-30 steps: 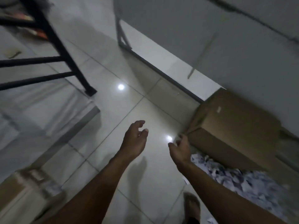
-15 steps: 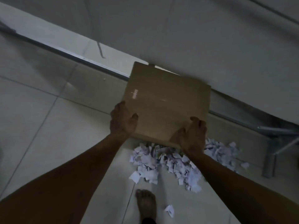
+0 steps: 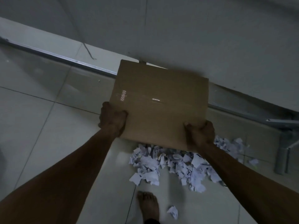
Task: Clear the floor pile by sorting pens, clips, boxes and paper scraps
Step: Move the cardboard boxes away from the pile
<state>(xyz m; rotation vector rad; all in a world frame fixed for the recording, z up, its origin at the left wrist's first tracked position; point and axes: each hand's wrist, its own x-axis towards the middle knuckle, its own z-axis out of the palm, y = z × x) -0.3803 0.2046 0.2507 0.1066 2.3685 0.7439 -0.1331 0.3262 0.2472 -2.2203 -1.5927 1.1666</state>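
Both hands gripping cardboard box over the scrap pile, frame center.

Left hand [image 3: 113, 121] clamped on the box's [image 3: 159, 101] left edge, right hand [image 3: 200, 135] clamped on its lower-right corner; box looks closed, flat top w/ tape strip, held above the tile floor [image 3: 48, 126] near the wall [image 3: 210, 38]. Paper scraps [image 3: 171, 162] piled lower center-right, partly under the box, one stray scrap [image 3: 172, 211] by the bare foot [image 3: 148, 206]. Progress: early imo, box in hand but not set anywhere, scraps all unsorted. No pens/clips visible, but it's dim, can't rule out some in the pile.
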